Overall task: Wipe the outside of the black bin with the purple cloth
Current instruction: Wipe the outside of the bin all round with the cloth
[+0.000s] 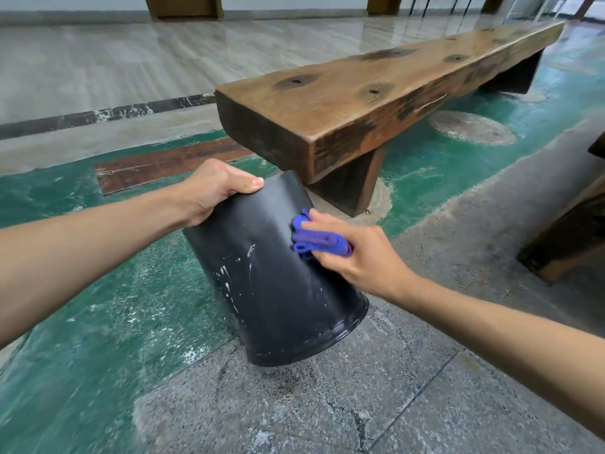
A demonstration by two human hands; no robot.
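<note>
The black bin (271,283) stands upside down and tilted on the floor, its rim at the bottom right and its base at the top. White paint specks mark its side. My left hand (216,188) grips the bin's upper edge at the base, thumb on top. My right hand (357,253) presses the folded purple cloth (319,240) flat against the upper right side of the bin. Part of the cloth is hidden under my fingers.
A heavy wooden bench (376,93) runs from just behind the bin to the far right, its block leg (350,185) close to the bin's top. Another dark wooden piece (566,231) sits at the right. The floor is worn green paint and grey stone.
</note>
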